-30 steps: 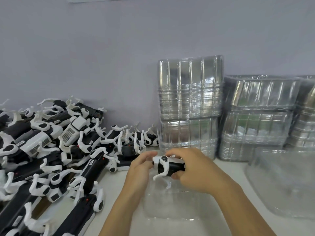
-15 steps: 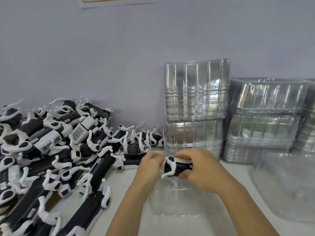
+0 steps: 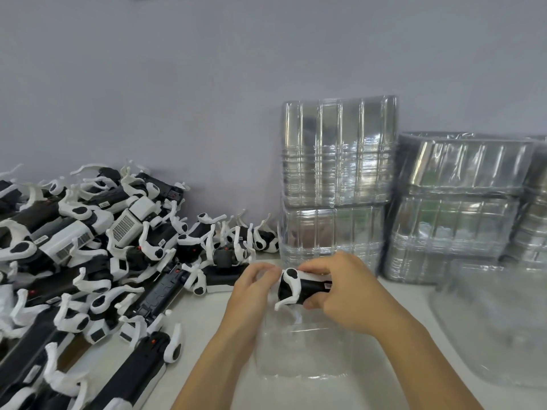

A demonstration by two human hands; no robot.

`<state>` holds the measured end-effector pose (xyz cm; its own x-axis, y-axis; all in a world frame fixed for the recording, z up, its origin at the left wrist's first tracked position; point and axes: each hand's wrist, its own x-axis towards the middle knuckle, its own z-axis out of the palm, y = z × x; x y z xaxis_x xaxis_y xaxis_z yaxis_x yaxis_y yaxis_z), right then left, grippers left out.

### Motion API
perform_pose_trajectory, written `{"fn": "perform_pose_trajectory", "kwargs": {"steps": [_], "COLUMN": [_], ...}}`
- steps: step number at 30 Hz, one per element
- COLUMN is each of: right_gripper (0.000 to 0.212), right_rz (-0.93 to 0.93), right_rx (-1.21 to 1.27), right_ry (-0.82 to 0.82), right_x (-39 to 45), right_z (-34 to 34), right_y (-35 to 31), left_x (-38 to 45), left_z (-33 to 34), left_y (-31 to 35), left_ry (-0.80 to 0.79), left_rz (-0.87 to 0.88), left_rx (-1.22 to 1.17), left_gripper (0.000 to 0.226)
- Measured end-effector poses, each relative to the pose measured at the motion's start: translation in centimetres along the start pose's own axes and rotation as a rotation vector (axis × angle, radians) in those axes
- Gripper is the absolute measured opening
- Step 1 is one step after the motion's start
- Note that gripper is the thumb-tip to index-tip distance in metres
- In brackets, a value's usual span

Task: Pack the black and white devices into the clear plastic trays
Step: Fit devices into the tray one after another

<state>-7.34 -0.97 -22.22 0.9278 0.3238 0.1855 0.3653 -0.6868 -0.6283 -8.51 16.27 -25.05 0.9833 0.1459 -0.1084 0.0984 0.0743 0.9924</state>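
While a clear tray (image 3: 299,353) lies on the table (image 3: 204,318) just below both hands, the right hand (image 3: 340,288) grips a device (image 3: 299,287) above it, fingers curled over the black body. The left hand (image 3: 251,287) pinches its white end. Left of the hands sprawls a pile of devices (image 3: 88,261); beyond them, stacked trays (image 3: 337,179) stand against the wall (image 3: 207,84).

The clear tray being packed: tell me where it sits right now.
In the head view, the clear tray lies on the white table at bottom centre, directly below the device held in both hands, with the device pile on its left.
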Motion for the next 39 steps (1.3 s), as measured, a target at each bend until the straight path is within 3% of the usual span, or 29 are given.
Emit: {"fn": "perform_pose_trajectory", "kwargs": {"steps": [12,17,31,35,37,39], "right_gripper": [0.047,0.029,0.026,0.031,0.037,0.046], "right_rz": [0.009,-0.007,0.009,0.033,0.051,0.068], "right_rx": [-0.066,-0.177,-0.323,-0.275,-0.233,-0.194], "right_ry": [-0.009,-0.019,-0.037,-0.029,-0.038,-0.050], "right_x": [0.1,0.2,0.0,0.0,0.0,0.0], "right_z": [0.6,0.8,0.8,0.7,0.7,0.5], "right_y": [0.1,0.0,-1.1,-0.9,-0.9,-0.8], "left_x": [0.1,0.3,0.3,0.3,0.3,0.0], "left_z": [0.2,0.2,0.5,0.2,-0.2,-1.1], "left_y": [0.2,-0.1,0.4,0.4,0.4,0.7], "left_ry": [0.027,0.036,0.115,0.061,-0.024,-0.151], "left_rz": [-0.021,-0.026,-0.023,-0.021,-0.040,-0.074], "left_rx": [-0.070,-0.053,0.002,0.008,0.024,0.045], "left_gripper": [0.011,0.022,0.038,0.037,0.038,0.052]}}
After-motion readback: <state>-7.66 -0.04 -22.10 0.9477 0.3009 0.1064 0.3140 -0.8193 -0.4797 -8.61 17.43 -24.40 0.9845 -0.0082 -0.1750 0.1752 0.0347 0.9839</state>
